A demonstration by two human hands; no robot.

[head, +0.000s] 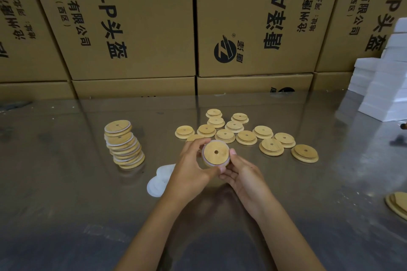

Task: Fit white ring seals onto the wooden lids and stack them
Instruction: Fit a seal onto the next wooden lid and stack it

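Both hands hold one round wooden lid [216, 152] with a centre hole, tilted toward me above the table. A white ring seal [206, 162] shows around its lower left rim. My left hand [191, 166] grips the lid's left side, thumb under the rim. My right hand [243, 174] pinches its right edge. Several loose white ring seals [159, 179] lie on the table under my left wrist. A leaning stack of sealed lids [124, 144] stands to the left. Several bare lids [246, 136] lie scattered behind my hands.
The table [66, 182] is shiny metal. Brown cardboard boxes [136, 28] form a wall along its far edge. White flat boxes [387, 86] are stacked at the right. More wooden lids [397, 203] poke in at the right edge.
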